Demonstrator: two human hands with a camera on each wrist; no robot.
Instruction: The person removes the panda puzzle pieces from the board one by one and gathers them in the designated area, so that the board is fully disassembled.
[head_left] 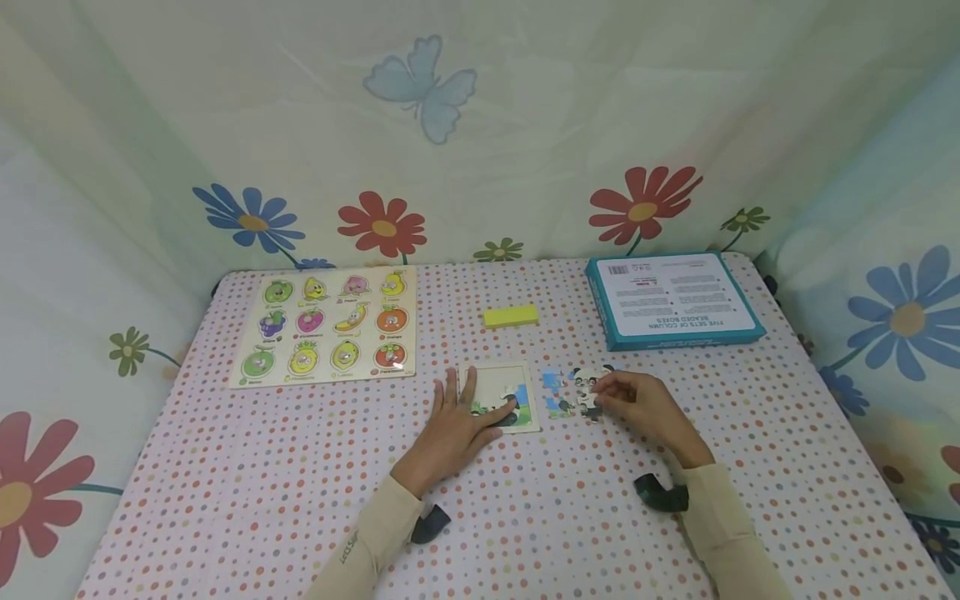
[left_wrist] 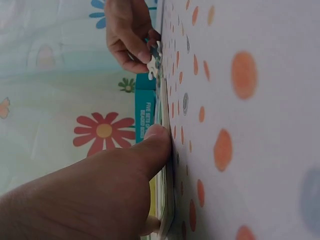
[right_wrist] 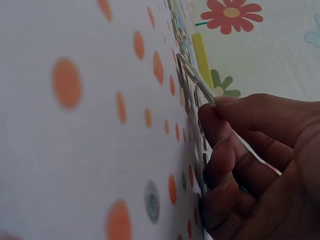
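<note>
A flowered curtain (head_left: 525,125) rises beyond the tray, and the dotted table (head_left: 300,517) spreads under and all around it. The fruit board (head_left: 328,333) lies to the tray's left, reaching farther back; the teal box (head_left: 678,292) sits beyond the tray and to its right. The tray (head_left: 493,381) itself is near the middle, partly filled: fitted pieces (head_left: 522,410) show along its near and right parts, with bare backing at the upper left.

The left hand (head_left: 450,429) rests on the tray with fingers spread wide, gripping nothing, the thumb at the near edge (it seems to be steadying the tray). The right hand (head_left: 637,404), to the tray's right, has its thumb and finger closed narrowly on one piece. The yellow block (head_left: 511,317) lies just beyond the tray.

Smallest are the loose pieces (head_left: 552,381), between the tray and the right hand. The held piece (right_wrist: 196,77) is tilted, its long axis sloping down from the fingertips towards the table; whether its lower end touches anything, I cannot tell. The relation that matters, I judge, is this: the tray lies left of the held piece, across the loose ones, with the left hand nearer to it.
</note>
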